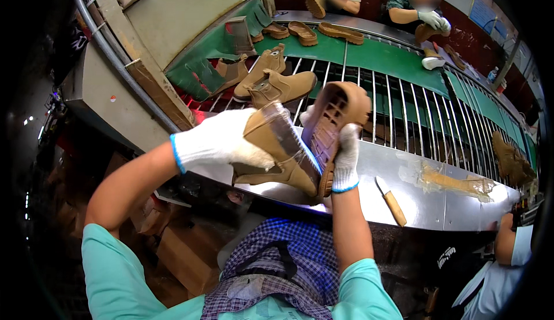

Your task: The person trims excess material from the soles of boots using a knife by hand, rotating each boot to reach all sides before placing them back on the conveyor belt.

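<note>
2 gloved hands (216, 140) hold 1 boot (294, 173) and 1 sole (333, 121); knife (393, 206) nearby.

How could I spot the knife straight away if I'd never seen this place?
Find the long, shiny metal ledge just beyond the checked apron. On it, to the right of the gloved right hand holding a brown sole, lies the knife. Unlike the brownish patch farther right, it has a slim blade and a light wooden handle.

The person's hands (222, 140) wear blue-hemmed white gloves (347, 157); turquoise sleeves (115, 271) show at eight and five o'clock, checked apron (314, 256) at six.
</note>
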The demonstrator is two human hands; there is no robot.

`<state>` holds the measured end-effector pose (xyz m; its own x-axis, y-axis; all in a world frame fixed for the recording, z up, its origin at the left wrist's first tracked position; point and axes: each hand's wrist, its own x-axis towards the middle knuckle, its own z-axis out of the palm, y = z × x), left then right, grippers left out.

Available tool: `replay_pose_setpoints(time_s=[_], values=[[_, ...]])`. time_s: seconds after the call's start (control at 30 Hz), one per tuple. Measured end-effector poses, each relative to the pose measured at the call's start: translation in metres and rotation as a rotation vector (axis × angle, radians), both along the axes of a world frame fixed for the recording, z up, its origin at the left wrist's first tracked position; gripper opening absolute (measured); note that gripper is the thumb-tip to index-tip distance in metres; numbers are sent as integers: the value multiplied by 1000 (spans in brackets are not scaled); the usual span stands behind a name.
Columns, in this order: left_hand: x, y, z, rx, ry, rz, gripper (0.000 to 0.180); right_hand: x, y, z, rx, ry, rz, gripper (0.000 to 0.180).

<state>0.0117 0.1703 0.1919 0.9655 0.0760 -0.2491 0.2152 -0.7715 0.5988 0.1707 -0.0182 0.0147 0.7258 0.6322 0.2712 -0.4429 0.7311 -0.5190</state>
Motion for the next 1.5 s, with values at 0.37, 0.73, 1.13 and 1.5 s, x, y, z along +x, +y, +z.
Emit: replay_pose_setpoints(time_s=[0.37, 0.73, 1.13, 1.5], values=[[-66, -36, -2, 171, 6, 170, 104, -27, -21, 3, 199, 39, -194, 106], [1, -66, 58, 330, 117, -289, 86, -40, -107, 85, -283, -825, -329, 156], [-19, -71, 54, 418, 205, -240, 92, -28, -57, 31, 455, 35, -441, 60], [4, -69, 44, 404, 26, -423, 81, -59, -54, 87, -109, -481, -388, 74]])
